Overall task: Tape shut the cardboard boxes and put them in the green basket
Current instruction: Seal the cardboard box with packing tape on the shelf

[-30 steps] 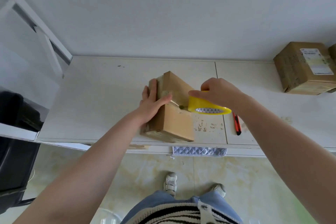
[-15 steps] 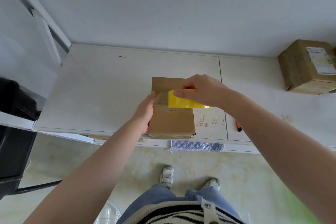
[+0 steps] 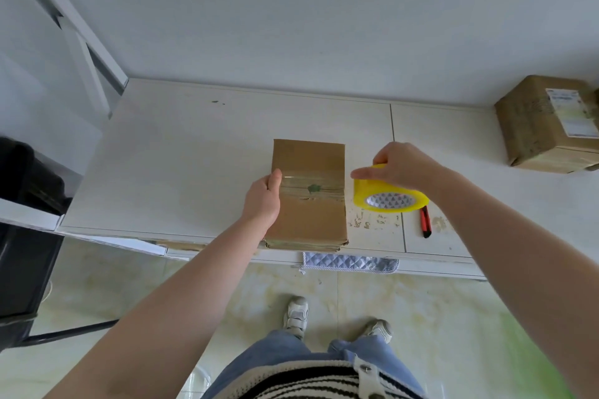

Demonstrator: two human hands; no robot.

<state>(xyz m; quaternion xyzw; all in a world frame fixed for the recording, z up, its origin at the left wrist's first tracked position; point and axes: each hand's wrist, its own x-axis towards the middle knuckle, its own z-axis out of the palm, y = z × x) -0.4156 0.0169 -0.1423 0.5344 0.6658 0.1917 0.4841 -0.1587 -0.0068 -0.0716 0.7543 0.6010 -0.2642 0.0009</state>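
Box [image 3: 309, 194] flat on surface [image 3: 181, 165], near edge. My left hand [image 3: 263, 197] holds its left side, thumb pressing tape band across seam. My right hand [image 3: 400, 165] grips yellow roll [image 3: 389, 196] just right of box. Tape uncut, I judge. Second box [image 3: 547, 126] far right, cut off. Basket not seen.
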